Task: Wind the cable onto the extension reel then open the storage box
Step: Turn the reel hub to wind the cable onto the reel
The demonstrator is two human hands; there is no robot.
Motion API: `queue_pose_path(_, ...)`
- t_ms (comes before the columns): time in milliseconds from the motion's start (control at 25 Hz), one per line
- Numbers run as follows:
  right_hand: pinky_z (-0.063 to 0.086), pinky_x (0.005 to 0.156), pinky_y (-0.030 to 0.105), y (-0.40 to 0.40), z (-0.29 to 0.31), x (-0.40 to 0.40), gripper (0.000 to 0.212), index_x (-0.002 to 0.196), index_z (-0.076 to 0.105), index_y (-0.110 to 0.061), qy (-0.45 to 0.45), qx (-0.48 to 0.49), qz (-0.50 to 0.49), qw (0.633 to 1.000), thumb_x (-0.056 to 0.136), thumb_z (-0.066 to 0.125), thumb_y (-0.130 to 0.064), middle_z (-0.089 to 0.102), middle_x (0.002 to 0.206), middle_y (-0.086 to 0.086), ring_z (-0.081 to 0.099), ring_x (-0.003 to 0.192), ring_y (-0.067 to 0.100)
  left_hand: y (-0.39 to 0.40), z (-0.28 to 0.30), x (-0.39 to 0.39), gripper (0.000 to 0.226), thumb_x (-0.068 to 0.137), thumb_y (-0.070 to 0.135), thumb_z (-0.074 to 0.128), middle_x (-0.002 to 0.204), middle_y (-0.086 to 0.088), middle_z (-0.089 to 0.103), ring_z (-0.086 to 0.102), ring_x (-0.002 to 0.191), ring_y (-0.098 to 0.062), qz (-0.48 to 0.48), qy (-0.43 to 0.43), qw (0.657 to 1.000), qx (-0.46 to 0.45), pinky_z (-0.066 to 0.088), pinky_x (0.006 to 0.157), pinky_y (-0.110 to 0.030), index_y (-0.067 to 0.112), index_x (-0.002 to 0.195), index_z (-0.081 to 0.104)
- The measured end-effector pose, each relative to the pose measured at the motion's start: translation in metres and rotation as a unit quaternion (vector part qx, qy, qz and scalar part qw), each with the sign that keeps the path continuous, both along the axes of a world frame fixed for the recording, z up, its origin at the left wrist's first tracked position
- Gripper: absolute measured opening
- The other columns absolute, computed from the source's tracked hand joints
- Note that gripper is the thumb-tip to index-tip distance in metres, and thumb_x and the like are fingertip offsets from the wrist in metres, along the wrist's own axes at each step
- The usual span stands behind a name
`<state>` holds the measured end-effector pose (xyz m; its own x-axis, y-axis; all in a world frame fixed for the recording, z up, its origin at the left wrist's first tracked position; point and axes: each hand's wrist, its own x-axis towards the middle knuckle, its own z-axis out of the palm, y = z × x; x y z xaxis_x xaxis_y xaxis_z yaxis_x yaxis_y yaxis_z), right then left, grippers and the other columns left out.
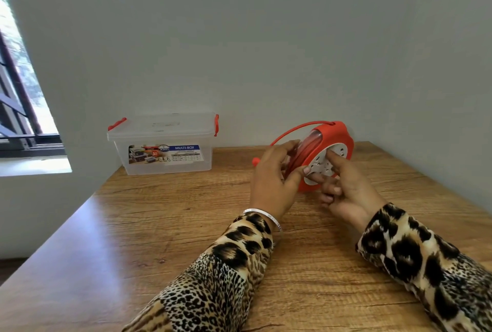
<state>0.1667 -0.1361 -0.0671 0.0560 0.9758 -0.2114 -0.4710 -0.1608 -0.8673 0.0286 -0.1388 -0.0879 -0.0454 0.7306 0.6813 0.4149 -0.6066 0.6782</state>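
My left hand [274, 182] grips the reel [323, 156]; my right hand [343, 187] presses a finger on its face. Box [162, 145] sits closed at ten o'clock.

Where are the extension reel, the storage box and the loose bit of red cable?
extension reel [336, 136], head view, on its red casing.
storage box [165, 126], head view, on its clear lid.
red cable [292, 130], head view, on the loose arc.

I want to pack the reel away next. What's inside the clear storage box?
Through the clear wall of the storage box nothing is visible inside. Its lid is on, with red latches, and the label hides part of the interior.
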Motion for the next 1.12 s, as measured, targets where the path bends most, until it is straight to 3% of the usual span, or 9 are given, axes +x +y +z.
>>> queue_pose_path(120, 0.025, 0.037, 0.020, 0.001, 0.000, 0.000, 0.031, 0.112, 0.053, -0.018, -0.047, 0.025, 0.020, 0.998, 0.092, 0.053, -0.041, 0.074, 0.096, 0.014, 0.030, 0.030, 0.005, 0.001, -0.001, -0.004, 0.050, 0.083, 0.029, 0.070, 0.122, 0.009, 0.060, 0.062, 0.104, -0.007, -0.027, -0.060, 0.997, -0.045, 0.056, 0.086, -0.030, 0.030, 0.130, 0.054)
queue_pose_path(280, 0.040, 0.045, 0.022, -0.001, 0.001, 0.005, 0.031, 0.113, 0.056, -0.013, -0.306, 0.120, -0.027, 0.944, 0.088, 0.063, -0.032, 0.074, 0.094, 0.007, 0.054, 0.052, 0.011, 0.003, 0.005, -0.016, 0.044, 0.088, 0.017, 0.067, 0.119, 0.007, 0.059, 0.062, 0.104, -0.009, -0.070, -0.176, 0.973, -0.133, 0.056, 0.087, -0.030, 0.027, 0.128, 0.051)
queue_pose_path(320, 0.045, 0.054, 0.024, -0.001, -0.001, 0.007, 0.033, 0.113, 0.055, -0.016, -0.411, 0.178, -0.069, 0.891, 0.085, 0.066, -0.031, 0.070, 0.099, 0.003, 0.059, 0.065, 0.013, 0.005, 0.007, -0.022, 0.041, 0.088, 0.014, 0.067, 0.115, 0.007, 0.059, 0.062, 0.100, -0.008, -0.078, -0.194, 0.965, -0.159, 0.057, 0.086, -0.032, 0.026, 0.124, 0.051)
queue_pose_path(440, 0.048, 0.072, 0.028, -0.002, -0.003, 0.007, 0.041, 0.120, 0.053, -0.027, -0.667, 0.362, -0.109, 0.642, 0.082, 0.067, -0.022, 0.054, 0.115, -0.002, 0.057, 0.091, 0.014, 0.009, 0.009, -0.037, 0.042, 0.087, 0.007, 0.067, 0.107, 0.004, 0.059, 0.063, 0.092, -0.011, -0.101, -0.205, 0.947, -0.225, 0.059, 0.081, -0.039, 0.019, 0.121, 0.048)
queue_pose_path(560, 0.050, 0.071, 0.030, -0.002, -0.006, 0.000, 0.048, 0.127, 0.053, -0.033, -0.751, 0.393, -0.085, 0.524, 0.081, 0.063, -0.020, 0.051, 0.118, 0.003, 0.056, 0.099, 0.020, 0.008, 0.009, -0.045, 0.045, 0.085, 0.004, 0.068, 0.104, -0.002, 0.061, 0.066, 0.081, -0.018, -0.128, -0.184, 0.938, -0.265, 0.060, 0.069, -0.035, 0.017, 0.122, 0.045)
queue_pose_path(720, 0.050, 0.072, 0.036, -0.004, -0.014, -0.006, 0.058, 0.140, 0.033, -0.040, -0.781, 0.364, -0.107, 0.496, 0.086, 0.053, -0.034, 0.050, 0.125, 0.011, 0.055, 0.102, 0.028, 0.005, 0.007, -0.041, 0.051, 0.081, -0.007, 0.068, 0.091, -0.011, 0.066, 0.069, 0.064, -0.025, -0.183, -0.195, 0.910, -0.317, 0.059, 0.056, -0.032, 0.005, 0.125, 0.044)
queue_pose_path(880, 0.048, 0.073, 0.034, 0.001, -0.005, 0.001, 0.059, 0.141, 0.027, -0.045, -0.750, 0.357, -0.075, 0.551, 0.088, 0.048, -0.032, 0.052, 0.110, 0.006, 0.053, 0.096, 0.023, 0.005, 0.009, -0.036, 0.056, 0.075, -0.005, 0.075, 0.089, -0.005, 0.067, 0.072, 0.069, -0.027, -0.161, -0.140, 0.938, -0.273, 0.060, 0.066, -0.041, 0.016, 0.118, 0.047)
queue_pose_path(1000, 0.045, 0.074, 0.036, 0.001, -0.003, 0.006, 0.062, 0.144, 0.025, -0.039, -0.792, 0.332, -0.092, 0.503, 0.088, 0.050, -0.035, 0.055, 0.105, 0.009, 0.054, 0.093, 0.026, -0.002, 0.012, -0.028, 0.057, 0.074, -0.003, 0.076, 0.093, 0.004, 0.062, 0.069, 0.065, -0.014, -0.143, -0.096, 0.957, -0.232, 0.061, 0.065, -0.034, 0.021, 0.117, 0.047)
queue_pose_path(1120, 0.044, 0.068, 0.035, -0.002, -0.003, 0.007, 0.059, 0.140, 0.033, -0.036, -0.807, 0.330, -0.141, 0.470, 0.085, 0.054, -0.039, 0.061, 0.087, 0.006, 0.057, 0.079, 0.026, -0.004, 0.012, -0.022, 0.056, 0.074, 0.000, 0.076, 0.102, 0.004, 0.059, 0.067, 0.073, -0.014, -0.123, -0.067, 0.969, -0.203, 0.058, 0.063, -0.028, 0.025, 0.116, 0.048)
